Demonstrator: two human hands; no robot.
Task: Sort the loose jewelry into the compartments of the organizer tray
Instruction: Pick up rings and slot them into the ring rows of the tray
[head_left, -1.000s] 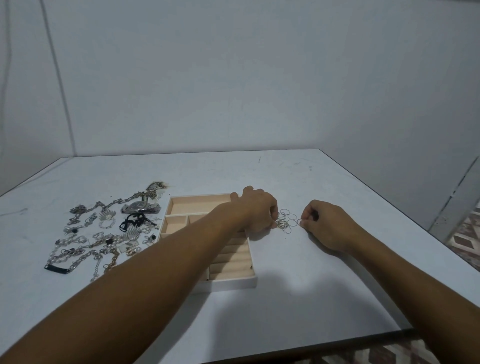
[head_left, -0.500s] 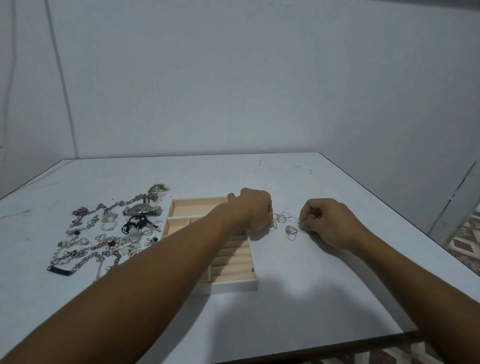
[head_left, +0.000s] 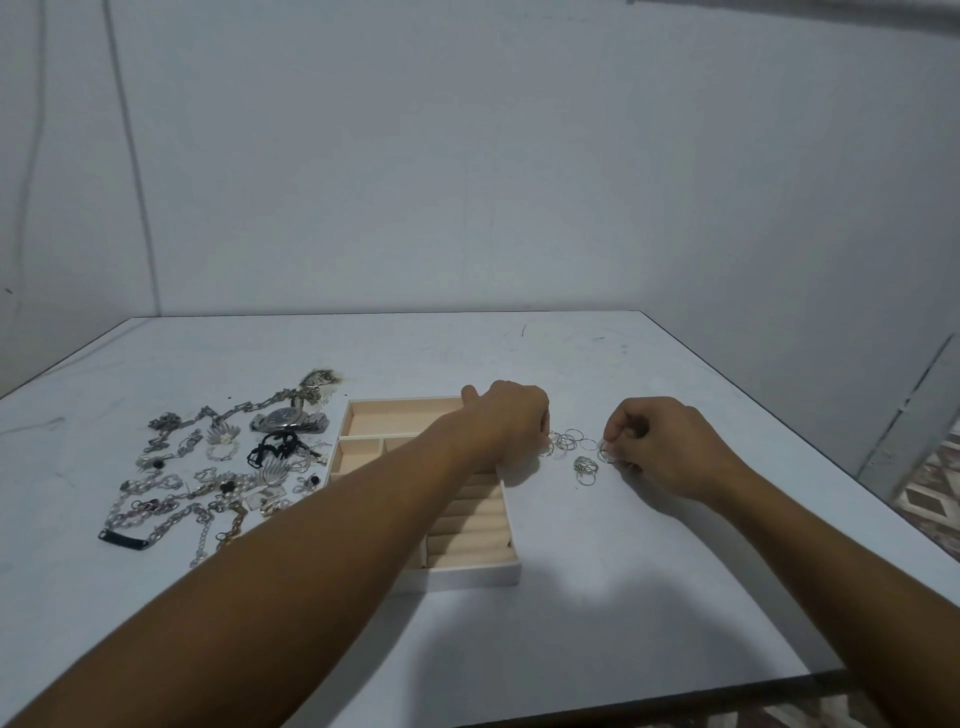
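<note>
The left forearm hides the middle compartments of the organizer tray. The left hand and right hand curl over their fingertips; whether either pinches one of the thin rings is too small to tell.

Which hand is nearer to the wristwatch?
Left. The left hand is above the right edge of the tray, to the right of the wristwatch; the right hand is farther right, past the thin rings.

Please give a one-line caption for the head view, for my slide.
Right hand pinches a thin ring, left hand curls at more rings, right of the organizer tray.
</note>
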